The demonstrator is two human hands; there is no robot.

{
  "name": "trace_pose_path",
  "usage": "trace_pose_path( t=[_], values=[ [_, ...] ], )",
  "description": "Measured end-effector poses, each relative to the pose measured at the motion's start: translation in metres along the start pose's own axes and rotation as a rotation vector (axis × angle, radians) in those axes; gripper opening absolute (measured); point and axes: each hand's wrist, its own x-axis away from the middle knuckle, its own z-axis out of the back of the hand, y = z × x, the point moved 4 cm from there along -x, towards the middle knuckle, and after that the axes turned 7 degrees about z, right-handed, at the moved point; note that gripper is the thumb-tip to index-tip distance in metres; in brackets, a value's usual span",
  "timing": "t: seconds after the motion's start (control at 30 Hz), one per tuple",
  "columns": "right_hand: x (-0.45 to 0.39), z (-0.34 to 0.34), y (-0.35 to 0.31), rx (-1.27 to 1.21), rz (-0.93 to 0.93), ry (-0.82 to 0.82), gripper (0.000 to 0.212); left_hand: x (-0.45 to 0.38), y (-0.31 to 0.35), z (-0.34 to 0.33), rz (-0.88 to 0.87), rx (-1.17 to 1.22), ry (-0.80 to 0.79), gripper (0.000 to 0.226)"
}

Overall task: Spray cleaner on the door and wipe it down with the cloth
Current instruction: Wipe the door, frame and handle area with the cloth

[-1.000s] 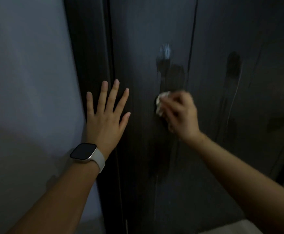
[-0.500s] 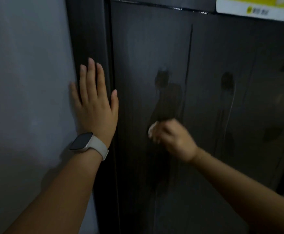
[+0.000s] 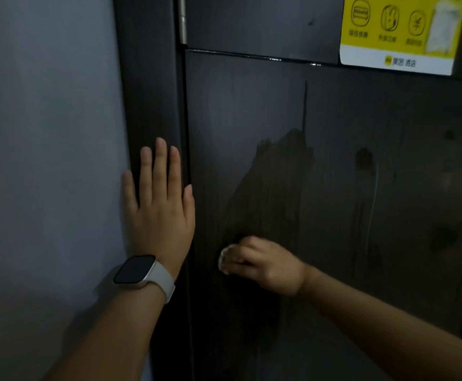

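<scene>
Dim light fills this corner, where a pale grey wall [image 3: 45, 160] runs up beside the left hand and meets a dark door frame [image 3: 150, 92]. Right of the frame stands the door [image 3: 252, 111], dark brown with a faint wood grain, a horizontal seam crossing it well above both hands. A metal hinge [image 3: 181, 20] shows at the top of the gap between frame and door. High above the right hand, a yellow and white sticker [image 3: 394, 34] with printed icons is stuck to the door.

From the head view, the left hand [image 3: 161, 215] lies flat with fingers straight and together, palm pressed on the frame, its thumb reaching onto the door's edge. A smartwatch [image 3: 139, 270] with a pale band sits on that wrist.

The right hand [image 3: 263, 264] is curled around a small white cloth [image 3: 224, 258], pressing it against the door just right of the left wrist. Only a pale edge of the cloth peeks out past the fingers.

Above the right hand, the door shows a broad, darker wet patch with streaks running down, and further right a separate dark blot with thin drips trailing below it.
</scene>
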Motion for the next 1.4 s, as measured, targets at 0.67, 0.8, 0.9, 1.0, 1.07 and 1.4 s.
trace_pose_path(
  t=[0.67, 0.8, 0.9, 1.0, 1.07, 1.4],
  values=[
    [-0.057, 0.113, 0.129, 0.282, -0.429, 0.443, 0.026, -0.003, -0.004, 0.005, -0.006, 0.183, -0.018, 0.057],
    [-0.090, 0.112, 0.136, 0.277, -0.684, 0.640, 0.027, -0.002, -0.004, 0.005, -0.011, 0.199, -0.016, 0.058],
    [-0.093, 0.065, 0.086, 0.233, -0.287, 0.354, 0.029, -0.003, -0.006, 0.004, -0.027, 0.206, -0.019, 0.058],
    [-0.072, 0.048, 0.065, 0.141, 0.001, 0.010, 0.037, -0.003, -0.007, 0.004, -0.027, 0.210, -0.028, 0.058],
    [-0.073, 0.063, 0.075, 0.161, 0.086, -0.087, 0.030, -0.003, -0.006, 0.004, -0.016, 0.208, -0.035, 0.057],
    [-0.114, 0.086, 0.102, 0.272, -0.321, 0.269, 0.036, -0.003, -0.005, 0.002, -0.004, 0.228, -0.050, 0.057]
  ],
)
